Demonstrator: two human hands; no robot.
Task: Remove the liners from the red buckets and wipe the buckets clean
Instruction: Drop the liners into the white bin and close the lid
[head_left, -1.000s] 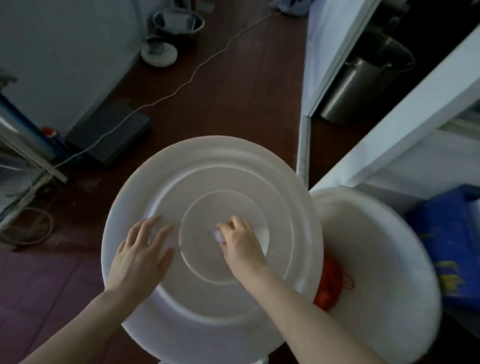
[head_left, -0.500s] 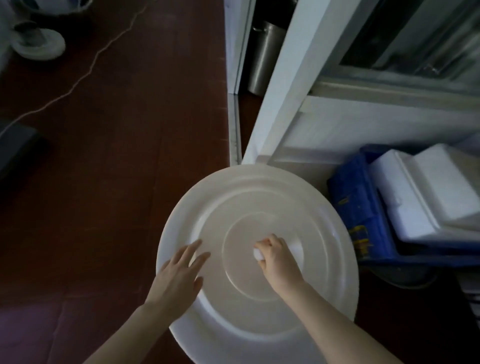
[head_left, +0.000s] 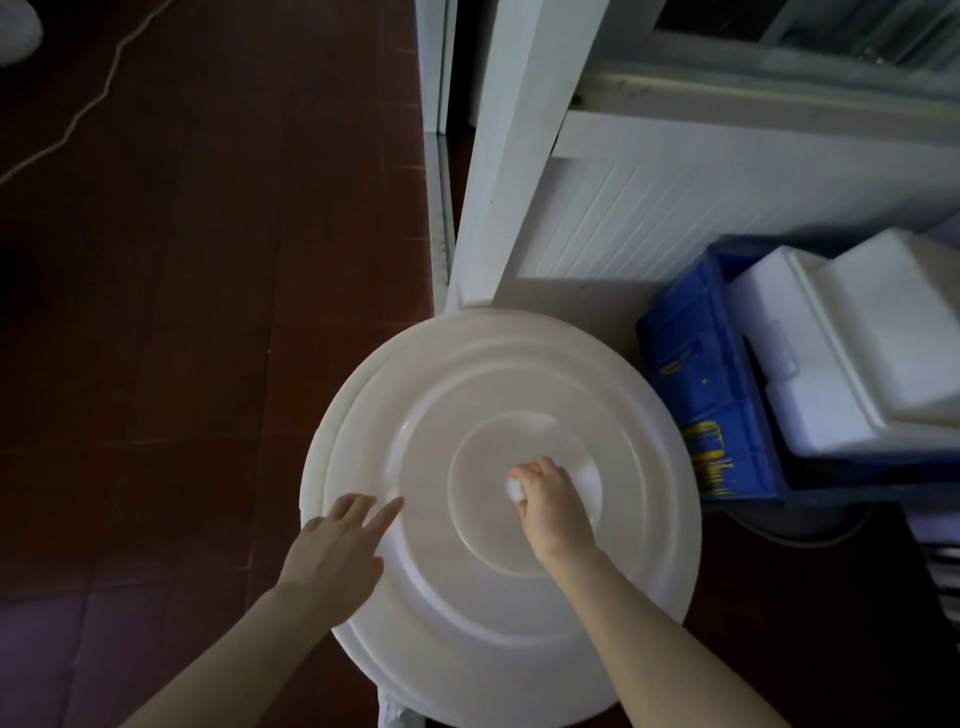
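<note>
Gripping knob (head_left: 514, 488), right hand (head_left: 553, 506); left hand (head_left: 337, 551) flat on lid (head_left: 467, 405).

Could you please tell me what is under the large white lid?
Only a pale rim peeks out past the lid's left edge, and a scrap of white plastic below its near edge. Whatever else it covers is hidden. The right hand grips its knob.

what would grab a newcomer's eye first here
A big white round lid fills the middle, the right hand gripping its centre knob and the left hand lying open at its left rim. To the right sits a blue crate with white foam boxes.
</note>
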